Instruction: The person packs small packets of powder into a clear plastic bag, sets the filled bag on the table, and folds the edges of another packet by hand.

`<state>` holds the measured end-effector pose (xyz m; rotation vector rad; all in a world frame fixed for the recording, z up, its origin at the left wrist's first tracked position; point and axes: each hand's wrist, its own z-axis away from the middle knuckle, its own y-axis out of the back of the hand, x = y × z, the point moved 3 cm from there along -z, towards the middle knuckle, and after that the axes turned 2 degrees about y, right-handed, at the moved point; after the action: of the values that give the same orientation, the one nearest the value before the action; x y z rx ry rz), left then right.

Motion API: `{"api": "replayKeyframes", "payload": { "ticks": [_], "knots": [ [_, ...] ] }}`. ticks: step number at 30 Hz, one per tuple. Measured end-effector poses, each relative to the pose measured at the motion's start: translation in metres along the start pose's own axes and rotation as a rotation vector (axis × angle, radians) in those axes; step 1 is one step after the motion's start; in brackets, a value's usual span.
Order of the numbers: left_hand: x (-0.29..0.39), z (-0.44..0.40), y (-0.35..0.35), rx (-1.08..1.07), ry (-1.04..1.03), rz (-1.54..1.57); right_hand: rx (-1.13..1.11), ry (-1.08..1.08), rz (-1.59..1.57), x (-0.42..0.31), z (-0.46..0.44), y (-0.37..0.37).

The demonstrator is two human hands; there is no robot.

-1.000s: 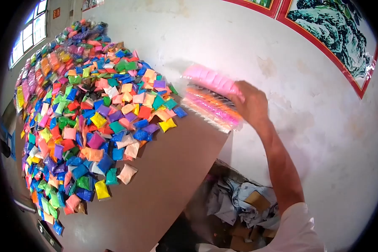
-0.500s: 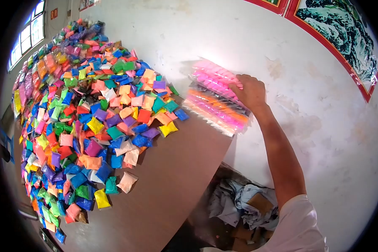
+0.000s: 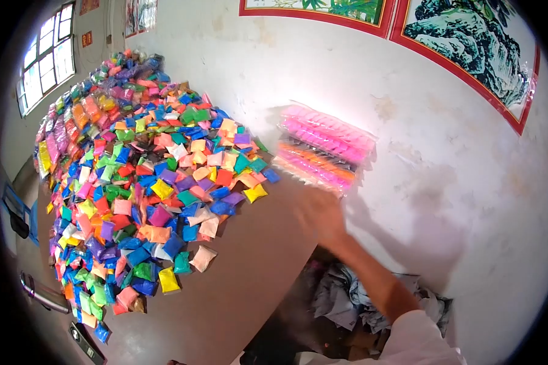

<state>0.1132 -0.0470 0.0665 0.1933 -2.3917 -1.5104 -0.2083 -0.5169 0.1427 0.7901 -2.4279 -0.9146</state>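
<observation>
My right hand is over the brown tabletop, just below a stack of clear plastic packs. Motion blurs its fingers, so I cannot tell how they are closed, and no object shows in them. The packs hold pink, orange, black and pale contents in rows and lean near the white wall. Left of the hand spreads a large heap of small coloured packets, with a yellow packet at its near edge. My left hand is not in view.
The white wall bounds the table on the far side, with red-framed pictures above. Beyond the table's right edge, crumpled grey sheets and cardboard lie below. A dark device sits at the bottom left.
My right hand has left the stack of plastic packs and moved down and left over the tabletop. The stack remains against the wall. The camera view has shifted slightly.
</observation>
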Motion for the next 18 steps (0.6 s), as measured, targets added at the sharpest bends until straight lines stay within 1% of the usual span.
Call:
{"api": "replayKeyframes", "payload": {
  "ticks": [2,3,5,6,8,10,12,13,16,18],
  "knots": [
    [-0.005,0.006,-0.006,-0.019,0.008,0.001,-0.102,-0.001,-0.142,-0.058,0.014,0.019],
    [-0.008,0.009,-0.009,-0.031,0.019,0.003,-0.101,-0.002,-0.15,-0.081,0.03,0.015],
    [-0.009,0.014,-0.015,-0.047,0.054,0.041,-0.089,-0.16,-0.472,-0.117,0.056,-0.005],
    [-0.01,0.016,-0.015,-0.053,0.09,0.065,-0.1,-0.139,-0.527,-0.133,0.063,-0.015],
    [-0.016,0.024,-0.022,-0.12,0.138,0.104,-0.135,-0.287,-0.61,-0.162,0.082,-0.035],
    [-0.017,0.016,-0.017,-0.145,0.162,0.137,-0.179,-0.233,-0.465,-0.185,0.07,-0.015],
    [-0.015,0.016,-0.016,-0.083,0.158,0.106,-0.182,-0.265,-0.534,-0.182,0.071,-0.023],
    [-0.016,0.017,-0.015,-0.087,0.197,0.072,-0.172,-0.266,-0.537,-0.179,0.077,-0.028],
    [-0.016,0.014,-0.015,-0.1,0.228,0.1,-0.155,-0.264,-0.526,-0.18,0.081,-0.036],
    [-0.017,0.014,-0.014,-0.109,0.204,0.152,-0.15,-0.264,-0.509,-0.181,0.082,-0.033]
  ]
}}
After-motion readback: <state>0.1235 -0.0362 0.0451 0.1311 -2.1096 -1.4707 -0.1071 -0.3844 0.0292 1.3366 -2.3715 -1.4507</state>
